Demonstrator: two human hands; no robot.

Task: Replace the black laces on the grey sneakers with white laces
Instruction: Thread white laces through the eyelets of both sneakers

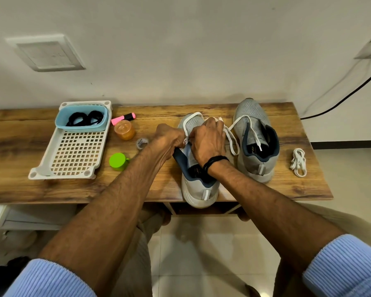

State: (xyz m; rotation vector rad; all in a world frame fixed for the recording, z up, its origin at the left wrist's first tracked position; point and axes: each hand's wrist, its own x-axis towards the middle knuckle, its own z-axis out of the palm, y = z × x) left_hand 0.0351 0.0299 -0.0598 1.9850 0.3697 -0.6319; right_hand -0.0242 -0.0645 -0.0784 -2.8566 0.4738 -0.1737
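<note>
The left hand (169, 138) and the right hand (208, 142) met over the eyelet rows of the nearer grey mesh sneaker (201, 189), which stood on the brown wooden table (30, 129) with its heel at the near edge. Both hands had their fingers curled. The left appeared to pinch the white flat cloth lace (193, 115) at the shoe's side, and the right gripped it over the tongue. The fingertips themselves were hidden.

The lace looped round the toe. A slack length trailed to the right, across the gap and onto the second grey mesh sneaker (253, 116) standing just beside.

The lace looked light, limp and flat, so it would likely twist or slip back through an eyelet unless kept taut. The stiff tip seemed the best place to hold it for threading. The sneaker looked soft in the upper and firm in the sole, so steadying it at the collar seemed sensible.

A coiled spare white lace (298, 161) lay well to the right. The removed black laces (84, 118) sat in a light-blue plastic tub (60, 121).
</note>
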